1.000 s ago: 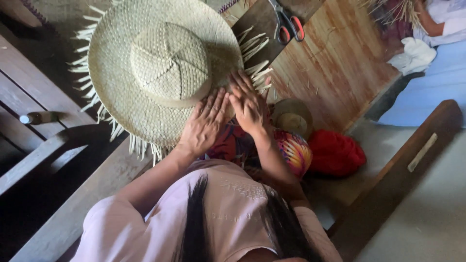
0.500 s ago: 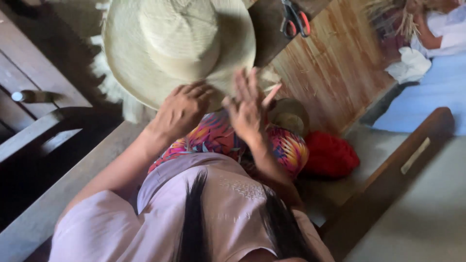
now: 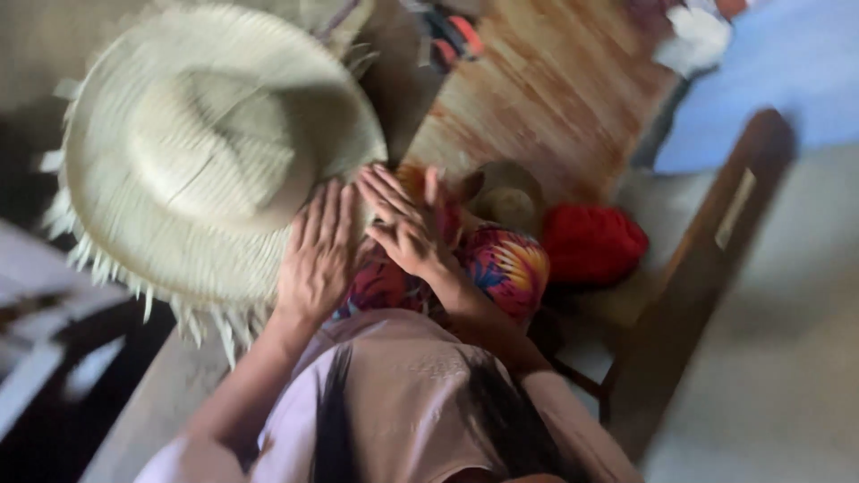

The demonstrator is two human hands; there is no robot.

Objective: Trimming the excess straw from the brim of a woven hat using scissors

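Observation:
A wide woven straw hat (image 3: 206,152) with loose unfinished strands along its brim lies over my lap and knees. My left hand (image 3: 318,250) rests flat on the near part of the brim, fingers spread. My right hand (image 3: 403,224) is at the brim's right edge, fingers extended and apart, touching the weave there. Whether it pinches a strand is lost in motion blur. Under the hands shows my colourful patterned skirt (image 3: 501,268).
A red bundle (image 3: 591,241) and a small round straw piece (image 3: 506,197) lie on the wooden bench (image 3: 537,98) to my right. Scissors with red handles (image 3: 452,40) are farther back. A dark wooden rail (image 3: 707,259) runs at the right.
The hat has shifted left and down in view and turned. My left hand went from curled at the brim to flat on it. The view is now blurred.

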